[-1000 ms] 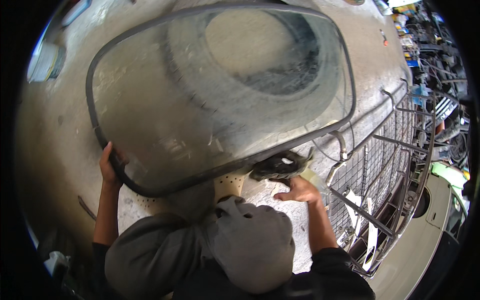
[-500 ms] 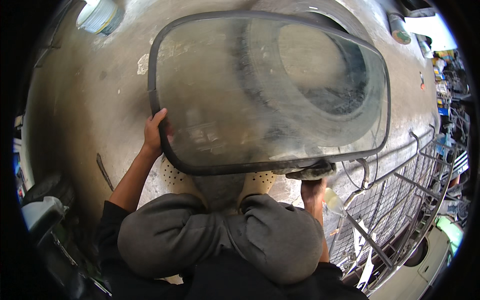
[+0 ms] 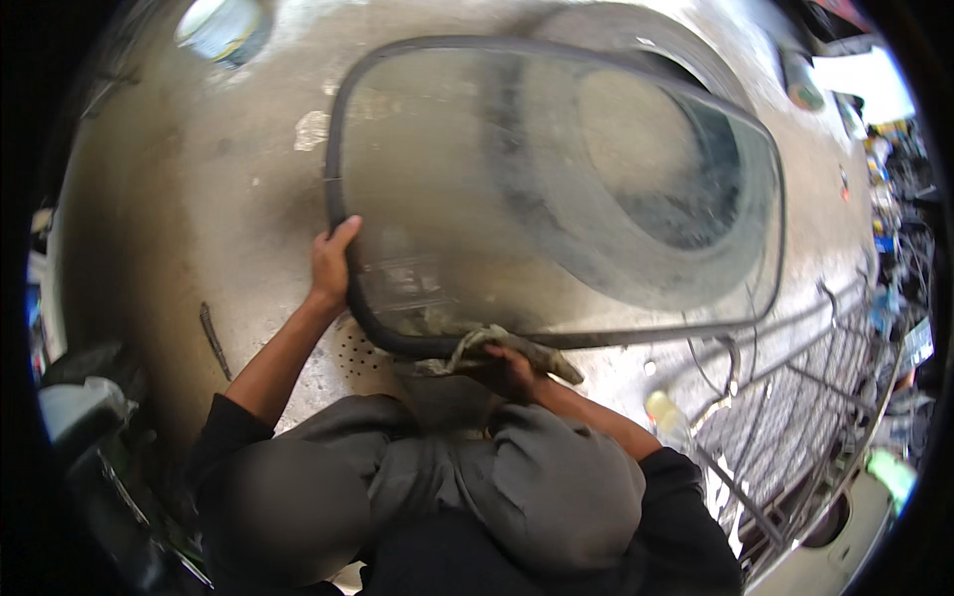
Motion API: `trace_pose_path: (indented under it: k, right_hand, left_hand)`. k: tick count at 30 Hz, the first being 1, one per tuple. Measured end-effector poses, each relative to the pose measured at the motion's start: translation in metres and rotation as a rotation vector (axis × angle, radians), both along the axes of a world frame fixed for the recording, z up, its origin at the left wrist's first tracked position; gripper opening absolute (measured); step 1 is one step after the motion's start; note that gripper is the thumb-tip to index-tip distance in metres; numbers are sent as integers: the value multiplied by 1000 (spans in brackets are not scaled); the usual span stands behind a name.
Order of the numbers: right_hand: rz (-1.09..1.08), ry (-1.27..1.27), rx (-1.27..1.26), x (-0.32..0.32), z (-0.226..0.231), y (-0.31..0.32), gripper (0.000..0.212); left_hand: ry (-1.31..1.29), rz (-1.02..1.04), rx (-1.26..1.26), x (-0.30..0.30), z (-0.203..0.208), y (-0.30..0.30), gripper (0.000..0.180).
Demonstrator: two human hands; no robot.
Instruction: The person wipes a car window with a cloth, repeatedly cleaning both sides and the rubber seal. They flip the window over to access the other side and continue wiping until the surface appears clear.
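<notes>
Pinching black-edged glass pane [image 3: 437, 199], left hand [image 3: 332, 263]; clutching rag [image 3: 479, 338], right hand [image 3: 518, 372]; bucket [image 3: 229, 35] contents unclear.

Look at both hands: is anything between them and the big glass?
Yes, for the right hand: the crumpled rag it holds lies between it and the black rim of the glass pane, at the near edge. Nothing visible stands between the left hand and the rim.

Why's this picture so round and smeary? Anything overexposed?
In the head view: the fisheye lens blackens corners and bows edges; the grey metal-mesh rack is smeared, perhaps by motion; the left grey trouser knee is blurred; a white patch at upper right is washed out; the dark rubber tyre looks hazy through the black-edged glass pane.
</notes>
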State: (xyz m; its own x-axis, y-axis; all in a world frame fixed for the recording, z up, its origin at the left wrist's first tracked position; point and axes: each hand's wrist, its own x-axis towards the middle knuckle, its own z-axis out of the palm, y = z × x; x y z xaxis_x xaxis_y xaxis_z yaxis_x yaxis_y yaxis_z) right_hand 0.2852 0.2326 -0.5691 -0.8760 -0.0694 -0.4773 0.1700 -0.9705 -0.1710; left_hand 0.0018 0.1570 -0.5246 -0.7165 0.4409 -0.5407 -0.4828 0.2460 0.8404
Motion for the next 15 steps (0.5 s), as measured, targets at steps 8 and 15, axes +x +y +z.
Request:
trace_pose_path:
  k: [8,15]
  right_hand:
    - [553,69,225,-99,16,-56,69]
    - [690,393,164,-81,47,-6,51]
  left_hand:
    - [24,-50,-39,-4,0,-4,33]
    - [97,-346,-237,-19,69,-53,53]
